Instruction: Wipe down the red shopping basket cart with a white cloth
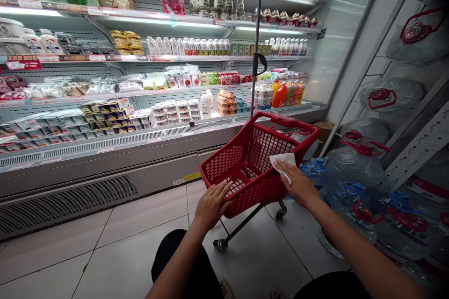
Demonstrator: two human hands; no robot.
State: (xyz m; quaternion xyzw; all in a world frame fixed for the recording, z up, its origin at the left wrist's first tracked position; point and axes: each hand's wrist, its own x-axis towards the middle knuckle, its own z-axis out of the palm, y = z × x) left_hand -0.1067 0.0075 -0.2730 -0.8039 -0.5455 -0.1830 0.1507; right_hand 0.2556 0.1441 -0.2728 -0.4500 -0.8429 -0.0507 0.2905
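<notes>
A red plastic shopping cart [242, 159] with lattice sides stands in front of me on dark wheeled legs. My left hand [213, 203] rests on its near left rim, fingers stretched out over the edge towards the basket and the thumb apart. On the near side rim, further right, my right hand [293, 177] presses a white wipe [282, 158] against the red plastic. Part of the wipe sticks out past the fingers, and its underside is hidden by the hand. The basket floor shows through the open top.
An open refrigerated display case [157, 149] runs behind the cart, its shelves stocked with yogurt cups, bottles and pouches. A door edge with a black handle [260, 64] rises beyond the cart. Large water bottles [361, 210] crowd the right side beside a metal rack. Tiled floor [115, 257] lies below.
</notes>
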